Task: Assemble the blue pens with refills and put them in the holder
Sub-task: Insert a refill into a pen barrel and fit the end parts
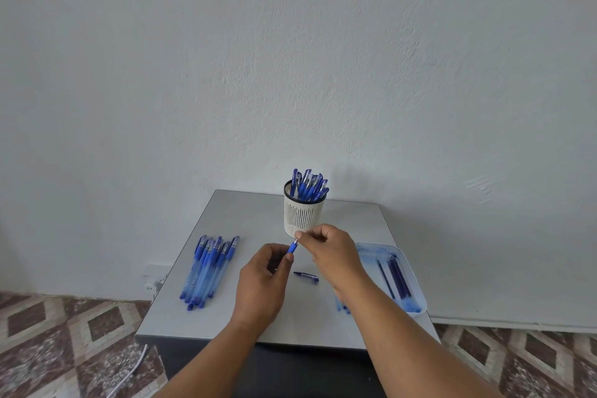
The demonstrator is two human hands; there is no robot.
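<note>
Over the middle of the grey table [226, 210], my left hand [263, 278] grips a blue pen [292, 248] by its barrel, grip end pointing up and right. My right hand [332, 252] pinches the pen's metal tip between thumb and fingers. Most of the barrel is hidden in my left fist. A loose blue pen cap [306, 276] lies on the table just below my hands. The white slotted holder [303, 215] stands behind my hands, with several blue pens [308, 186] upright in it.
A pile of several blue pens [208, 270] lies at the table's left. A white tray [408, 263] with dark blue refills [399, 278] sits at the right, partly behind my right forearm. The wall is close behind the table. A white cable [129, 375] trails on the tiled floor.
</note>
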